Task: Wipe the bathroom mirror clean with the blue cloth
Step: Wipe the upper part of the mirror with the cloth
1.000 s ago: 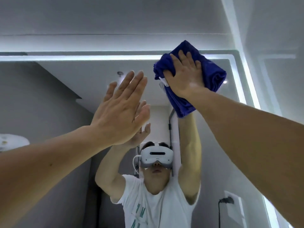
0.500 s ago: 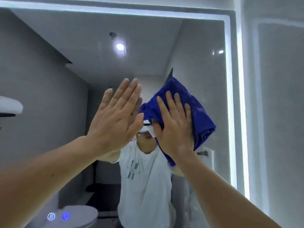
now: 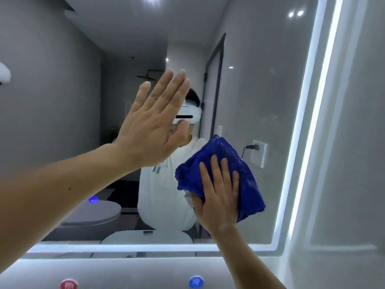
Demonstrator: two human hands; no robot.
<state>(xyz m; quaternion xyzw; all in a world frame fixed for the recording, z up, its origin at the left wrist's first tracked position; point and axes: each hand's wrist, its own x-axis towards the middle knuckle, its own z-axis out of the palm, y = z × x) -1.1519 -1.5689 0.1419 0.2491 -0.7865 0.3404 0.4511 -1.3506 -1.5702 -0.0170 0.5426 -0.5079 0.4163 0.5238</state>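
Under right grip [image 3: 218,197], flat-fingered, blue cloth [image 3: 250,190] pressed on mirror [image 3: 260,80]; left grip [image 3: 154,126] raised, fingers straight.

Your blue cloth [image 3: 248,184] is a deep blue, nubby rag bunched into a rough folded pad with creased edges. It lies flat against the glass of the mirror [image 3: 260,101], in the lower right part, near the corner but clear of the lit border. A small white tag [image 3: 188,198] shows at its lower left edge. Your right grip [image 3: 218,201] covers its lower left half, straight fingers pressing it to the glass. The mirror is a large wall-mounted pane with a rounded lower right corner and a bright white light strip [image 3: 312,122] along its right side and bottom. Faint hazy marks show on the glass above the cloth.
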